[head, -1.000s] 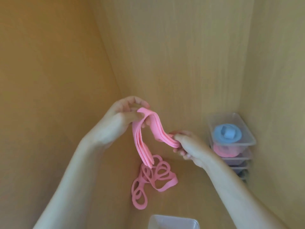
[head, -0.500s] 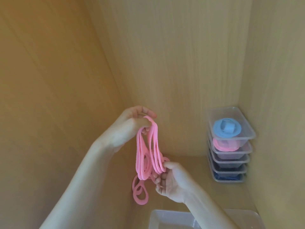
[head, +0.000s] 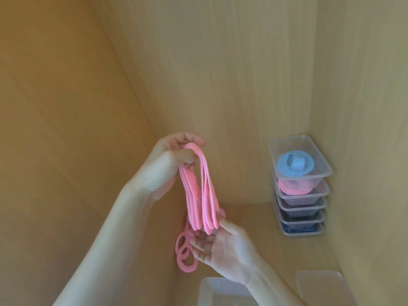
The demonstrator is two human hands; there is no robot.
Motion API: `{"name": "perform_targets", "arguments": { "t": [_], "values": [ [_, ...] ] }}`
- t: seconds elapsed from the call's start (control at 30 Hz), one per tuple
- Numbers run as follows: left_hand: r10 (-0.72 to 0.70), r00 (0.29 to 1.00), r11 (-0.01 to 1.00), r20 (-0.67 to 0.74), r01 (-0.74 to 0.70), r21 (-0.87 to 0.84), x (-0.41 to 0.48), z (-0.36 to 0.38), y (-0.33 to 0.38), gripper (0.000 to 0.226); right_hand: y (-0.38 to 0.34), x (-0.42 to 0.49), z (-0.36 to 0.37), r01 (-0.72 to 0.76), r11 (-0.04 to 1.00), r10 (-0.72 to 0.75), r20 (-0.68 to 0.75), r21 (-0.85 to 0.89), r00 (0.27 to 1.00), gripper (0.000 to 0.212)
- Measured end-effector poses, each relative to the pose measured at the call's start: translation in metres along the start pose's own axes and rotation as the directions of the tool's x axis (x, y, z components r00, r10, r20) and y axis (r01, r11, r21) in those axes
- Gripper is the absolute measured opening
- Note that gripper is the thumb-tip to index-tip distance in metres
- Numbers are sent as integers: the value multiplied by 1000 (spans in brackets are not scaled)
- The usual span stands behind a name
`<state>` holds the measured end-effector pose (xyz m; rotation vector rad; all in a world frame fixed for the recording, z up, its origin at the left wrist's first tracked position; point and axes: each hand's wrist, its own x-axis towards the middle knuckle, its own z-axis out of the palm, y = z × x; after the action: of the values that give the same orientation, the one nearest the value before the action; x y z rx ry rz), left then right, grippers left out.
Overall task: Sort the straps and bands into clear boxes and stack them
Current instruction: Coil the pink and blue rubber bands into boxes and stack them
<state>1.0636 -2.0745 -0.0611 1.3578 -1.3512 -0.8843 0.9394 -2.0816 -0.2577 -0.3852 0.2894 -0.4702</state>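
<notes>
Head view: a pale wooden nook seen from above, with the hands in the middle of the frame and boxes to the right and along the bottom edge.
Left hand [head: 174, 164]: raised at centre frame, fingers and thumb curled round the top bend of the pink band [head: 194, 195], gripping it where the loops fold over.
Pink band: gathered into several long loops that hang straight down from the left hand; the lower ends reach the right hand, and a tail with round rings shows lower left of that hand, partly hidden. Whether the tail rests on the surface [head: 254, 235] cannot be told.
Right hand [head: 220, 246]: below the loops, palm turned up, fingers relaxed and only lightly bent, thumb touching the bottom ends of the loops; it cups them from beneath and does not clench.
Stack of clear boxes [head: 302, 200]: right of centre, in the corner against the wooden walls [head: 220, 85], well apart from the hands.
Stack contents: a rolled blue band [head: 294, 165] in the top box, a pink roll [head: 293, 187] in the one beneath, something dark blue in the lowest; the middle ones are too dim to read.
Open clear box [head: 207, 292]: bottom centre, cut by the frame edge, just under the right wrist.
Lid [head: 320, 286]: clear, lower right, lying beside the open box.
</notes>
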Motion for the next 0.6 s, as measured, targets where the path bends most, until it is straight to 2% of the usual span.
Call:
{"name": "perform_targets", "arguments": {
  "t": [0.13,0.23,0.4,0.53,0.6],
  "values": [
    [-32,999,981,39,39,-192,5,2,4,33,-7,0,8,47,999,-47,12,10,999,46],
    [-16,997,967,72,34,-252,7,0,8,32,-12,-1,12,75,996,-78,68,47,995,39],
    [25,992,970,120,5,-241,9,-1,11,33,-13,-2,12,113,992,-119,118,54,986,60],
    [45,991,991,122,-29,-132,10,-1,10,35,-9,-4,12,121,992,-124,133,33,983,48],
    [54,990,996,130,-45,-71,10,-2,10,37,-7,-3,10,135,990,-137,101,26,985,51]
  ]
}}
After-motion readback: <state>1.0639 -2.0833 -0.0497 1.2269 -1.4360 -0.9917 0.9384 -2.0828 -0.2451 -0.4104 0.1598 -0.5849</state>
